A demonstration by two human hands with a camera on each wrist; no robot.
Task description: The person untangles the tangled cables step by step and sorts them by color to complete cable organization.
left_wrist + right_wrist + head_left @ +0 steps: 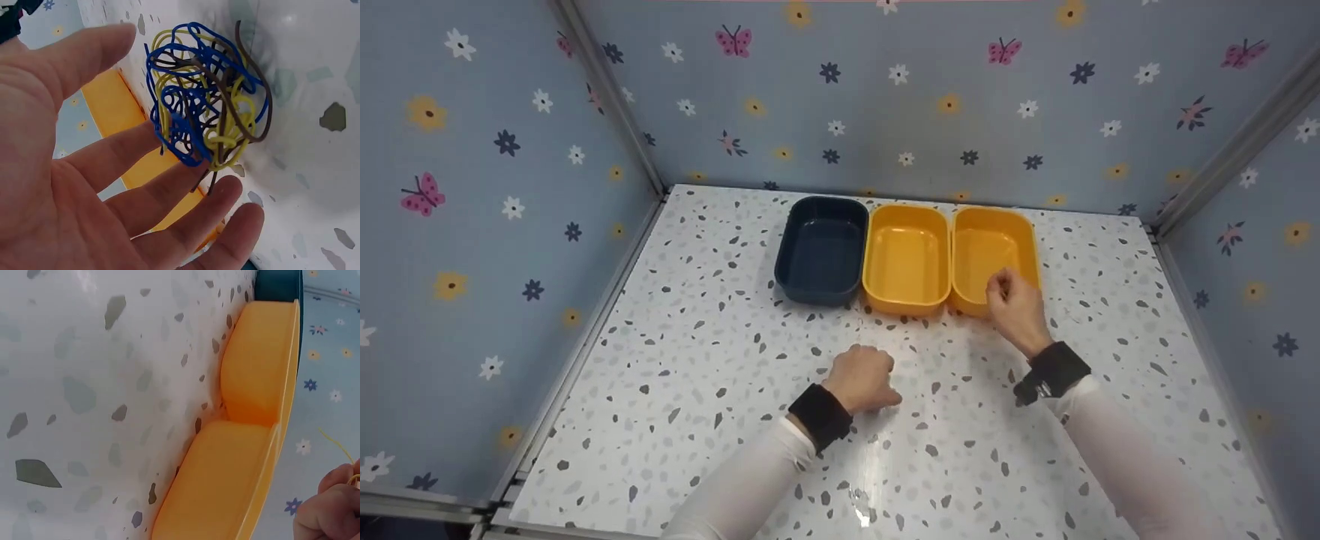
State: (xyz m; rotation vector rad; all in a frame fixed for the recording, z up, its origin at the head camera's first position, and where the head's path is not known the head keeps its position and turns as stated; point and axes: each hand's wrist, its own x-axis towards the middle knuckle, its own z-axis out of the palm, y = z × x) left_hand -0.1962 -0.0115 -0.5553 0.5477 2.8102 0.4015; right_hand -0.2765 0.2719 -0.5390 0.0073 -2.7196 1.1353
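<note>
A tangled bundle of blue, yellow and brown wires (208, 95) lies at the fingertips of my left hand (118, 169), its thumb apart from the wires. The fingers are loosely bent and spread, with the index and middle fingertips partly behind the bundle. In the head view, my left hand (861, 379) is low over the table and hides the bundle. My right hand (1018, 309) is raised over the front of the right yellow bin (990, 232). In the right wrist view, its fingers pinch a thin yellow wire (336, 445), mostly hidden by the hand (332, 512).
Left of the right yellow bin stand another yellow bin (906, 259) and a dark blue bin (821, 251), side by side in a row. They stand at the back of the speckled white table (682, 337). Flower-patterned panels (870, 97) enclose it at the back and sides.
</note>
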